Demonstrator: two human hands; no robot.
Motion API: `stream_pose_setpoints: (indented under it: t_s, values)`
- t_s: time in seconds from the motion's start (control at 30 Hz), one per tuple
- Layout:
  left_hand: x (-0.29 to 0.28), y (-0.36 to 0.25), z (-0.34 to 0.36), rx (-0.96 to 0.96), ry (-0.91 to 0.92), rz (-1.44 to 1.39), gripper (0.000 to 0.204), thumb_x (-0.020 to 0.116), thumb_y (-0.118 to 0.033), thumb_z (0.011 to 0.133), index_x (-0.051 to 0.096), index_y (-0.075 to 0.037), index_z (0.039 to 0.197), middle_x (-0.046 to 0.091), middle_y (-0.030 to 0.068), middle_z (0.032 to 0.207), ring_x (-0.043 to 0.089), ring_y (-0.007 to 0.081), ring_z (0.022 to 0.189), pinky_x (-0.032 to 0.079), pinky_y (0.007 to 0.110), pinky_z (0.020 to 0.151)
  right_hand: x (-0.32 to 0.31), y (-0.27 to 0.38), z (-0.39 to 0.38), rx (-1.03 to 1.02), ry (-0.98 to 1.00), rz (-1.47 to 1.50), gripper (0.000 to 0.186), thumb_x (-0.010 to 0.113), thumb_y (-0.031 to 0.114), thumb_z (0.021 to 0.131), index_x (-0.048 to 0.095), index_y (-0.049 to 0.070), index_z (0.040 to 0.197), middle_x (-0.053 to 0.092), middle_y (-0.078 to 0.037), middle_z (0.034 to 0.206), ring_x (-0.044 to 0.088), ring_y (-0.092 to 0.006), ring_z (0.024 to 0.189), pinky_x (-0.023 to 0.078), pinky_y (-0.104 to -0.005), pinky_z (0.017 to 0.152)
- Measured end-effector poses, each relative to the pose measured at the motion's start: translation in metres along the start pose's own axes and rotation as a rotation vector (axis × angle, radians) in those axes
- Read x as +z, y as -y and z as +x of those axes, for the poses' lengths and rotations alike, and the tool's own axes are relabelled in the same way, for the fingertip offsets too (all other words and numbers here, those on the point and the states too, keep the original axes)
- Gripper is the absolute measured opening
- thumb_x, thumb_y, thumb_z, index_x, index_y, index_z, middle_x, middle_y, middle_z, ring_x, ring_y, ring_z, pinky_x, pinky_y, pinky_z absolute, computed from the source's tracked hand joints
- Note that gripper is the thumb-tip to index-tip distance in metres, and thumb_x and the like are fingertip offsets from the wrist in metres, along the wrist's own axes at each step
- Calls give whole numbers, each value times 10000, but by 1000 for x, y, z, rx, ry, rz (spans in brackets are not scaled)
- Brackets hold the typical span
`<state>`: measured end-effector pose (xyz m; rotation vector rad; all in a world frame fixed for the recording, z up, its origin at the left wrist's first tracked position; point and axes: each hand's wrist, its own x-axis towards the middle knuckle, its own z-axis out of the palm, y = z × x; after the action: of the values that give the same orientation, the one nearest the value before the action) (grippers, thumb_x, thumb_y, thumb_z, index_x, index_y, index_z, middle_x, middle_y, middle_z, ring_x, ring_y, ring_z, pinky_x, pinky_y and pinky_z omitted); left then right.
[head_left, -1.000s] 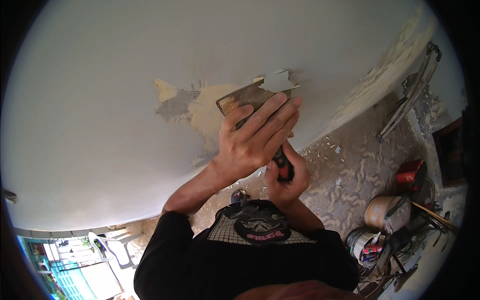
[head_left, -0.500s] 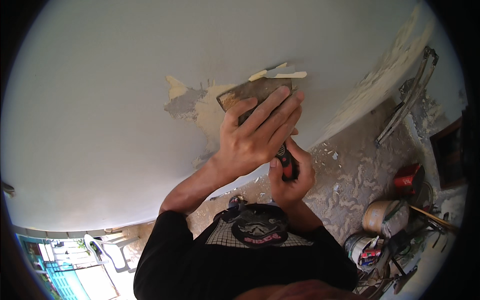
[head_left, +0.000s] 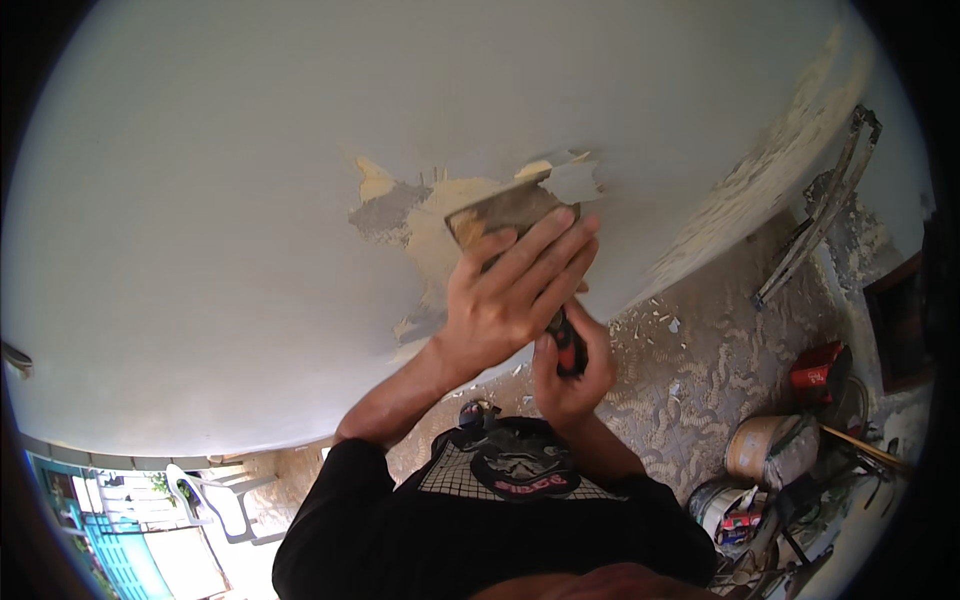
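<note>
A wide scraper (head_left: 500, 208) lies with its blade against the grey wall (head_left: 250, 180), at a patch of bare yellowish plaster (head_left: 430, 235). My right hand (head_left: 575, 375) is wrapped round its black and red handle. Over the blade and the neck of the handle lies my left hand (head_left: 505, 285), its fingers stretched out and pressing flat on the tool. Past the blade's edge a loose flap of paint (head_left: 572, 180) stands off the wall, with yellow plaster beside it. The fingers partly hide the blade.
Paint flakes (head_left: 672, 325) litter the patterned floor (head_left: 690, 370) at the right. Beyond are a red can (head_left: 818, 372), an open tub (head_left: 765, 450), a bucket of odds and ends (head_left: 725, 510) and a leaning metal frame (head_left: 820, 210). A white chair (head_left: 215, 505) stands at lower left.
Both hands and the scraper have drawn back a little from the loose paint toward me. The paint flap now shows more fully past the blade. My grip looks the same.
</note>
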<state>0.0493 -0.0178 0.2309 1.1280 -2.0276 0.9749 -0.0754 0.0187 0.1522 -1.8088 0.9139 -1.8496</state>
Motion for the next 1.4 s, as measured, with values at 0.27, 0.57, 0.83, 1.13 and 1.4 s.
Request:
stream_pose_setpoints:
  t_s: [0.27,0.57,0.83,1.13,1.4]
  values:
    - [-7,3,-21,-12,39,-16,239,730,-388,926,770,-254,1120,732,-108,1280,648,77,1215,329,347,1065,7,12,-6,-44,63,11,460,699,39,900,588,-92,1326,710,-180,891,703,-205,695,548,-289,627]
    - [-8,3,-14,-30,1,-35,246,751,-415,894,776,-257,1081,738,-112,1267,650,76,1213,328,352,1046,-1,13,-2,-38,105,11,490,712,6,877,581,-76,1342,709,-187,908,699,-227,686,545,-315,607]
    - [-7,-3,3,-27,-6,-60,250,765,-384,883,775,-226,1077,740,-102,1262,652,88,1214,344,358,1032,-7,18,9,-6,19,-34,438,707,21,890,618,-80,1306,720,-202,931,716,-242,722,557,-314,645]
    - [1,2,8,-12,-45,-80,226,753,-383,896,771,-228,1060,731,-88,1289,646,90,1222,340,362,1041,-10,18,9,-54,36,-83,436,689,15,907,598,-97,1317,731,-226,985,742,-220,813,573,-307,705]
    - [3,-8,8,22,-31,-43,215,752,-372,900,757,-225,1057,724,-102,1298,645,87,1220,349,359,1040,-14,16,7,-15,16,-47,426,693,21,915,579,-128,1298,727,-261,1103,750,-224,883,591,-309,770]
